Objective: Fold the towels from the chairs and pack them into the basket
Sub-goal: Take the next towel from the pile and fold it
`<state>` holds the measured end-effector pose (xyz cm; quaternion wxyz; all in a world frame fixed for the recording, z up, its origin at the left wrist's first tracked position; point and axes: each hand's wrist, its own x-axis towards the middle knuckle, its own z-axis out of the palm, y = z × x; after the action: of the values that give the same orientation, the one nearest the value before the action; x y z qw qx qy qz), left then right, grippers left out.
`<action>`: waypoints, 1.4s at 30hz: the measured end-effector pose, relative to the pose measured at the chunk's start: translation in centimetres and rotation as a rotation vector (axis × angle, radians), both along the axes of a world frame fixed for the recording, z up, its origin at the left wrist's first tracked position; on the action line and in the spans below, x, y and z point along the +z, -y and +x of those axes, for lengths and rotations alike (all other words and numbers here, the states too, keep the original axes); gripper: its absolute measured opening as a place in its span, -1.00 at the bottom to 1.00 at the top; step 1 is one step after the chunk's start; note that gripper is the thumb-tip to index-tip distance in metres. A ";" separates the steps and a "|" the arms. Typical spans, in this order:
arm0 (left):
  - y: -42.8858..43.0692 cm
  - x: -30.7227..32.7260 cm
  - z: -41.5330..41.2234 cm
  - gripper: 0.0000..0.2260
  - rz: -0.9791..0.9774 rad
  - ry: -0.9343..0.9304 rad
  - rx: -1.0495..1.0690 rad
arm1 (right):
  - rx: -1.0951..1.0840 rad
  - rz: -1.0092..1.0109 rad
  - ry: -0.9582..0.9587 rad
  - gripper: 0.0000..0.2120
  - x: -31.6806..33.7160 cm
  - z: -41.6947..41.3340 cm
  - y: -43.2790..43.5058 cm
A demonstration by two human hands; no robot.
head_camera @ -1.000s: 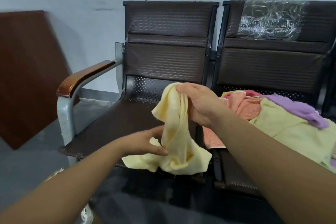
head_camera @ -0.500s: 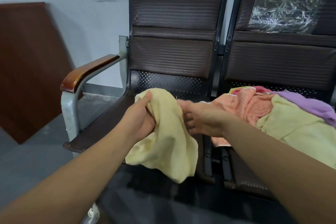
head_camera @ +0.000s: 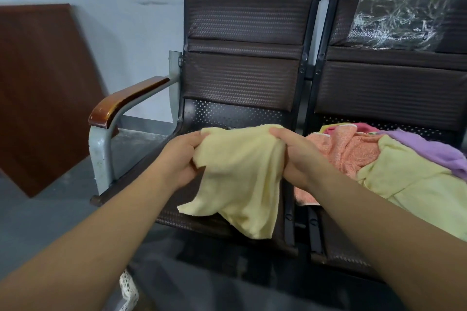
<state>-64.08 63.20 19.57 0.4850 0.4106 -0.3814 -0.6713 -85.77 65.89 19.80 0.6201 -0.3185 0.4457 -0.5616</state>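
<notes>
A pale yellow towel (head_camera: 242, 179) hangs between my two hands above the left chair seat (head_camera: 141, 179). My left hand (head_camera: 182, 161) grips its upper left edge and my right hand (head_camera: 298, 156) grips its upper right edge, so the top is stretched across. The lower part droops over the seat's front. On the right chair (head_camera: 379, 83) lies a heap of towels: an orange one (head_camera: 353, 151), a larger yellow one (head_camera: 414, 184), a purple one (head_camera: 429, 149) and a bit of pink (head_camera: 364, 127). No basket is clearly in view.
The left chair has a wooden armrest (head_camera: 126, 101) on a grey metal post. A brown board (head_camera: 43, 93) leans on the wall at left. Clear plastic wrap (head_camera: 396, 17) covers the right chair's backrest. A bit of white lace (head_camera: 129, 290) shows at the bottom edge.
My hands have moved apart along the towel's top edge, spreading it from a bunched hold into a wider sheet. The left hand rose from below to the towel's top.
</notes>
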 end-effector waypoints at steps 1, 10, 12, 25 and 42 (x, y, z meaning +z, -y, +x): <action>0.1 0.0 0.2 -0.78 0.039 -0.041 0.051 | -0.018 0.029 0.027 -0.78 0.0 -0.3 0.0; -1.2 1.9 -0.2 -0.77 0.118 -0.015 -0.126 | 0.383 -0.042 -0.435 -0.31 0.1 0.7 -1.8; -1.4 2.2 -0.5 -0.74 0.133 0.002 -0.201 | 0.481 -0.097 -0.456 -0.44 0.2 1.8 -2.2; -3.3 -1.7 -1.7 -0.33 0.084 0.405 -0.571 | 0.067 -0.028 0.035 -0.84 0.2 2.1 -0.3; -1.7 0.1 -1.1 -0.63 0.151 0.005 -0.133 | -0.032 -0.083 -0.335 -0.89 -0.2 0.6 -0.1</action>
<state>-65.17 64.89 19.71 0.4062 0.4216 -0.3575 -0.7277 -85.17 66.01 19.60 0.5143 -0.4259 0.5242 -0.5285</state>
